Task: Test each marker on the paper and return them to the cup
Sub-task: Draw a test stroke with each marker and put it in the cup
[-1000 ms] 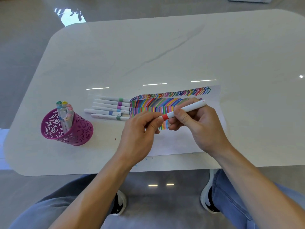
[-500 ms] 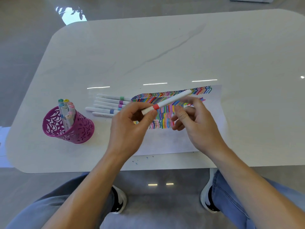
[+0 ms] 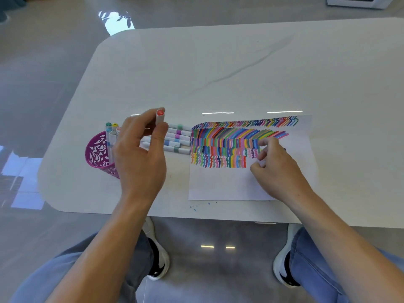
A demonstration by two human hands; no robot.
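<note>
1. A white table [image 3: 240, 62] with rounded corners was seen from above, and a grey vein was traced across its far half.
2. A sheet of paper [image 3: 220, 184] was laid flat near the front edge, right of centre; its upper part was covered with rows of coloured test strokes, while its lower part was left blank.
3. The left hand [image 3: 140, 158] was held above the table between the cup and the paper, and a red-capped marker [image 3: 160, 116] was pinched upright between the thumb and the fingertips, cap end up; the remaining fingers were curled loosely.
4. The right hand [image 3: 277, 169] was rested on the paper over the lower rows of strokes, with the fingers loosely bent and slightly apart; nothing was seen to be gripped in it.
5. A magenta openwork cup [image 3: 98, 154] was stood on the table at the left, partly hidden by the left hand, and several capped markers were held upright in it.
6. A row of loose markers [image 3: 179, 138] was laid side by side on the table, just beside the paper's left edge and behind the left hand.
7. A few small ink specks [image 3: 194, 208] were noted on the table by the front edge, just below the paper.
</note>
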